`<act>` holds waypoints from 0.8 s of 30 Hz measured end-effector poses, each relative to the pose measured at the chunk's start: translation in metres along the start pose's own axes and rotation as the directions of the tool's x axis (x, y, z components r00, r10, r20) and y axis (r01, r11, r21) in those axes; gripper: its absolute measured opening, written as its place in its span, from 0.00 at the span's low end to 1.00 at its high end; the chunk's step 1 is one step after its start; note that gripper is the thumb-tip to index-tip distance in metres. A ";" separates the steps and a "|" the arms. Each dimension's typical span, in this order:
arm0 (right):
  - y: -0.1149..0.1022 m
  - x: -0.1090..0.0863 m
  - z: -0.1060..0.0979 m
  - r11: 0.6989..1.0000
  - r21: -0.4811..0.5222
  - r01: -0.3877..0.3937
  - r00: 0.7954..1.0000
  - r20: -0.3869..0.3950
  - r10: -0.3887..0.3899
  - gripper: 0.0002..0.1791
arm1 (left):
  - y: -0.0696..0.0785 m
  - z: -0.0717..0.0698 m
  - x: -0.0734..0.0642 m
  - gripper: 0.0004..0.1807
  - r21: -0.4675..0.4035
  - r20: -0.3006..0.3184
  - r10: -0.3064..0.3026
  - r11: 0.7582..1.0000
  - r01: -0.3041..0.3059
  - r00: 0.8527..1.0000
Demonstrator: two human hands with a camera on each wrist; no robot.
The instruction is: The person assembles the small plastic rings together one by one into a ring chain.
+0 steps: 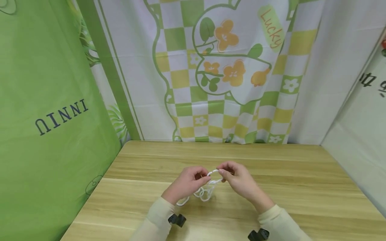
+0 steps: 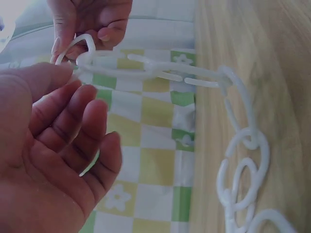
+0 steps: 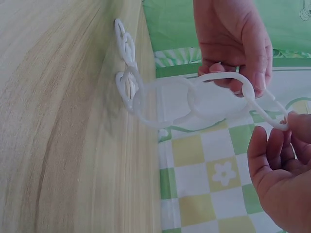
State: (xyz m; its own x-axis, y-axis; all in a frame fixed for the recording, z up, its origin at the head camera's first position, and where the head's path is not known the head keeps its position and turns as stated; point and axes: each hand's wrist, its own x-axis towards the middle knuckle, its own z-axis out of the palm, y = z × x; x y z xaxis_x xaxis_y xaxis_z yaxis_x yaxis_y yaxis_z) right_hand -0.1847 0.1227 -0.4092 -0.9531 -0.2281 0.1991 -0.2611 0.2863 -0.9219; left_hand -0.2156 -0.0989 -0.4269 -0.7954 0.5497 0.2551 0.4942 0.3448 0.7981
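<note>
A chain of white plastic oval links (image 1: pixel 205 200) hangs between both hands over the wooden table. My left hand (image 1: pixel 190 180) pinches a link near the chain's end between thumb and forefinger. Its other fingers are loosely bent in the left wrist view. Opposite it, my right hand (image 1: pixel 238 177) pinches the end link (image 3: pixel 269 119) with thumb and fingertips. Several linked ovals (image 2: pixel 249 104) run down from the hands, and the lower ones lie bunched on the tabletop. Some links show small gaps in their sides.
The wooden table (image 1: pixel 144 160) has light and dark grain. A checked curtain with flowers (image 1: pixel 208 107) hangs behind its far edge. Green fabric (image 1: pixel 60 83) stands at the left and a pale curtain (image 1: pixel 359 134) at the right. Each wrist wears a small black camera (image 1: pixel 177 220).
</note>
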 end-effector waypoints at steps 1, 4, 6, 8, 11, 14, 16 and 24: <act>-0.001 0.001 0.001 1.000 0.007 0.002 1.000 0.000 -0.002 0.06 | 0.001 -0.003 -0.001 0.07 0.004 -0.014 0.007 1.000 -0.007 1.000; -0.001 0.003 0.004 1.000 0.010 -0.009 1.000 -0.004 0.009 0.07 | 0.005 -0.015 -0.003 0.07 0.037 -0.092 0.038 0.999 -0.035 0.995; 0.001 0.005 0.006 1.000 0.001 -0.018 1.000 0.001 0.018 0.07 | 0.009 -0.027 -0.005 0.06 0.059 -0.169 0.059 0.997 -0.049 0.984; 0.005 0.007 0.008 0.998 -0.037 -0.040 0.999 0.011 0.041 0.07 | 0.016 -0.041 -0.009 0.05 0.066 -0.249 0.082 0.995 -0.068 0.965; 0.015 0.012 0.012 0.992 -0.121 -0.046 0.998 0.045 0.052 0.08 | 0.024 -0.063 -0.015 0.04 0.049 -0.358 0.118 0.993 -0.107 0.926; 0.027 0.020 0.019 0.975 -0.220 -0.022 0.994 0.097 0.044 0.06 | 0.030 -0.081 -0.023 0.03 0.017 -0.444 0.147 0.988 -0.156 0.884; 0.036 0.026 0.026 0.963 -0.268 0.000 0.989 0.142 0.039 0.04 | 0.032 -0.090 -0.027 0.03 -0.011 -0.478 0.156 0.983 -0.183 0.864; 0.051 0.053 0.056 0.926 -0.374 0.046 0.956 0.285 0.067 0.02 | 0.034 -0.095 -0.031 0.02 -0.030 -0.460 0.196 0.971 -0.236 0.866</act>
State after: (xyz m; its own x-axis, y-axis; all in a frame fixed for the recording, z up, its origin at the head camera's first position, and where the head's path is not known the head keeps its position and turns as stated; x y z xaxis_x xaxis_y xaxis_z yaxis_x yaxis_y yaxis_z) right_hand -0.2399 0.0738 -0.4646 -0.8853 -0.4637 0.0340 -0.3434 0.6029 -0.7201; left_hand -0.2071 -0.1768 -0.3557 -0.7531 0.1934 0.6289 0.6574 0.1824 0.7311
